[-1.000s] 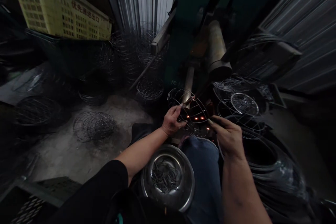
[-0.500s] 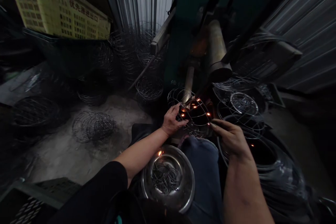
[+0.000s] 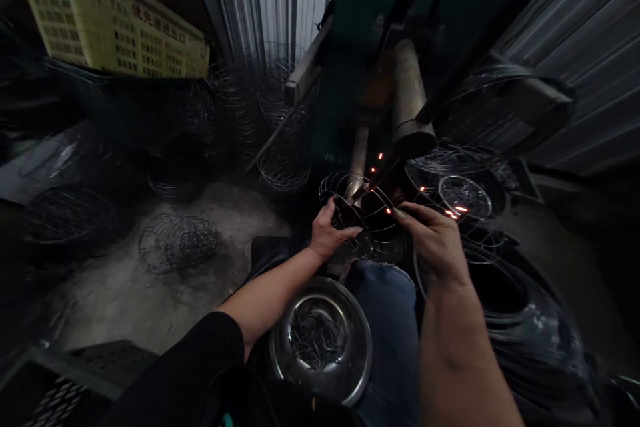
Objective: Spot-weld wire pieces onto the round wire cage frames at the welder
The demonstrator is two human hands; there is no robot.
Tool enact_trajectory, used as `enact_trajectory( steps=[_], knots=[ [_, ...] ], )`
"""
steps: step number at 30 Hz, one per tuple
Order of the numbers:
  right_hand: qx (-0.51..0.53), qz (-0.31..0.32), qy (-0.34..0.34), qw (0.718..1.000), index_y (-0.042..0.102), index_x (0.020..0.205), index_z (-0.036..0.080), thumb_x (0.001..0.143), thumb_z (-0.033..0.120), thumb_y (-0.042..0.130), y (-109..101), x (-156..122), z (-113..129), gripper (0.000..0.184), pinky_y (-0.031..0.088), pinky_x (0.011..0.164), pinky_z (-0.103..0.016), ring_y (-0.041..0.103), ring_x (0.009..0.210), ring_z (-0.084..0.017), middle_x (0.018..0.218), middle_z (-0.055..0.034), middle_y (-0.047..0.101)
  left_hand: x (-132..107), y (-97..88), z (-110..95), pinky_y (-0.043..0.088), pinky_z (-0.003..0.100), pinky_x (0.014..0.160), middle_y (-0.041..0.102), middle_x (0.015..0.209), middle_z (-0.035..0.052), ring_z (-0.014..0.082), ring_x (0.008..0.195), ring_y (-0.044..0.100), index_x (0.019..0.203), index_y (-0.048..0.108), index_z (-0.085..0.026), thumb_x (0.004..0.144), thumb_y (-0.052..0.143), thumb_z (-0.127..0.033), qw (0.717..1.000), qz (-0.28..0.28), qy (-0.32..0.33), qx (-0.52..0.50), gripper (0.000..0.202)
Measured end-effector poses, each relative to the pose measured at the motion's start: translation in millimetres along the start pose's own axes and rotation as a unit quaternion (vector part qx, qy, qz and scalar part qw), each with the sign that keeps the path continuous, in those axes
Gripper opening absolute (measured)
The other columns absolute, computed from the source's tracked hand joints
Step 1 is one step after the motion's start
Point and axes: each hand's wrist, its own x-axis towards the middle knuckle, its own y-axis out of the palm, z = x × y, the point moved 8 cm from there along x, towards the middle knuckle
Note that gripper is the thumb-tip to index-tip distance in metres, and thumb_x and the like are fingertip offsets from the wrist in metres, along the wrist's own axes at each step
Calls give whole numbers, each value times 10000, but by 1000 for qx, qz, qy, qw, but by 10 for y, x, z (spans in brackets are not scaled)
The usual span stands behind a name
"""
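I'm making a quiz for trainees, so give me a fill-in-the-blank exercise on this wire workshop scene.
1. Both hands, the left hand and the right hand, hold a round cage of thin ____.
2. The shiny round steel bowl by the lap holds short dark wire ____.
3. Orange ____ fly near the domed wire cage.
4. The yellow printed sign hangs at the upper ____.

Missing words: wire; pieces; sparks; left

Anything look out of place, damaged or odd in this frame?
Orange sparks fly around the wire basket frame that the left hand and right hand hold at the machine, close to bare fingers. Wire baskets lie loose on the floor. Nothing looks broken.
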Motion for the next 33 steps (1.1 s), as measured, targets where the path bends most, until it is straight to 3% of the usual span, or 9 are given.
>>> enact_trajectory(
  steps=[5, 13, 20, 23, 29, 33],
  knots=[
    [29, 41, 56, 997, 773, 766, 205, 444, 478, 923, -121, -162, -178, 448, 553, 610, -326, 661, 628, -194, 712, -40, 734, -37, 8, 42, 527, 390, 961, 654, 1121, 100, 260, 1029, 633, 1375, 550, -122, 471, 941, -348, 996, 4, -53, -75, 1011],
    [25, 13, 25, 999, 765, 733, 185, 388, 471, 927, 88, 33, 53, 476, 529, 632, -320, 637, 629, -177, 685, -22, 714, 57, -41, 35, 512, 345, 951, 692, 1014, 49, 217, 973, 636, 1260, 627, -130, 481, 930, -243, 987, -20, -114, -114, 843],
    [57, 40, 67, 995, 778, 753, 198, 374, 472, 947, -35, -108, -184, 498, 532, 590, -309, 646, 610, -179, 698, -39, 732, 4, -74, -43, 488, 291, 911, 666, 941, 9, 179, 927, 611, 1161, 659, -150, 471, 920, -244, 979, -15, -118, -163, 743],
    [55, 32, 49, 997, 776, 744, 200, 381, 463, 945, -19, -109, -98, 479, 540, 602, -322, 651, 616, -189, 701, -40, 733, 21, -37, -76, 472, 238, 842, 648, 906, -7, 137, 859, 587, 1053, 666, -148, 516, 895, -252, 972, -3, -123, -200, 592],
    [-6, 22, 3, 1000, 768, 748, 181, 427, 464, 910, 240, 119, 209, 451, 520, 656, -329, 647, 671, -196, 706, -35, 718, 91, -34, 35, 413, 200, 632, 562, 682, -64, 80, 627, 485, 888, 658, -157, 537, 865, -255, 964, -34, -158, -210, 419],
    [11, 50, 4, 999, 765, 753, 187, 487, 463, 879, 302, 114, 211, 400, 505, 629, -313, 629, 648, -179, 683, -17, 700, 71, 10, 83, 459, 248, 689, 642, 763, -11, 110, 677, 560, 922, 668, -150, 527, 857, -244, 949, -30, -178, -257, 448]
  ],
)
